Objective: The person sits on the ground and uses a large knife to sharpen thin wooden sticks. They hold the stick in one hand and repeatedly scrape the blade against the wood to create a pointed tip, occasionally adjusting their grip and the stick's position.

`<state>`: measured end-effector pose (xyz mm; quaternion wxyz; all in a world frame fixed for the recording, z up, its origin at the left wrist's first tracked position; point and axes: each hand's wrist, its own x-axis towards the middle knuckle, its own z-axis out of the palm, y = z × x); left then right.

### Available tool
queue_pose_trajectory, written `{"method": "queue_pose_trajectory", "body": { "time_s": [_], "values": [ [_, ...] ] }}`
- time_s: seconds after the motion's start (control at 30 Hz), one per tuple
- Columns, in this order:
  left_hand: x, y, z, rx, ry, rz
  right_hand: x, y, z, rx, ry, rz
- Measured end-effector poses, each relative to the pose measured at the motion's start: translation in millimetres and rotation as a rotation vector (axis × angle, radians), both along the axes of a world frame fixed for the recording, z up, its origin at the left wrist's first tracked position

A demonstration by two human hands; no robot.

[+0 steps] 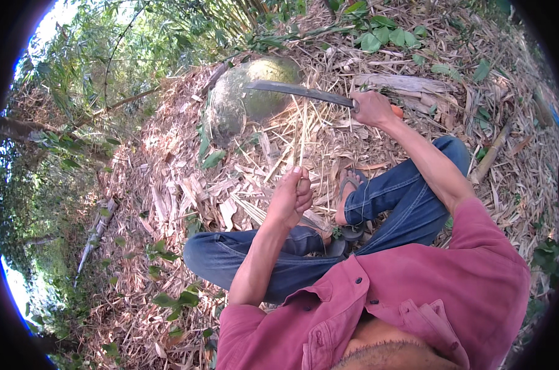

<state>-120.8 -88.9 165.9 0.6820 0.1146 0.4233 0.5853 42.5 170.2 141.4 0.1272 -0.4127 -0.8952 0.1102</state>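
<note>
A machete [304, 92] with a long, dark, slightly curved blade is in my right hand [372, 109], whose fingers are wrapped round its handle. The orange butt of the handle [398, 111] sticks out behind the fist. The blade points left, and its tip overlaps the mossy boulder [230, 102] in view; whether they touch I cannot tell. Nearer to me, my left hand [292, 198] is closed on a thin pale strip [303, 139], likely split bamboo, that runs up and away from the fist. Loose pale shavings [285, 132] lie between the boulder and my left hand.
My crossed legs in blue jeans [403, 197] and a sandalled foot [348, 185] are close below the hands. Dry leaf litter [162, 209] covers the ground. A weathered log piece [409, 83] lies beyond my right hand. Green undergrowth [131, 49] stands at the far left.
</note>
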Motion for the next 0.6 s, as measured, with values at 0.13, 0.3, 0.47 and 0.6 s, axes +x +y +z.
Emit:
{"method": "queue_pose_trajectory", "body": {
  "time_s": [0.13, 0.3, 0.47, 0.6],
  "values": [
    [7.4, -9.6, 0.7, -0.017, 0.012, -0.044, 3.7, 12.1, -3.1, -0.084, 0.023, -0.167],
    [-6.3, -6.2, -13.3, 0.003, 0.052, 0.101, 27.2, 25.2, 3.9, -0.081, 0.123, -0.194],
    [-15.4, 0.2, -18.9, -0.015, 0.167, 0.145, 10.0, -22.0, 16.5, -0.095, 0.097, 0.055],
    [-17.6, 2.2, -24.3, -0.054, 0.279, 0.163, -5.2, -53.1, 6.2, 0.010, 0.132, 0.326]
  ]
}}
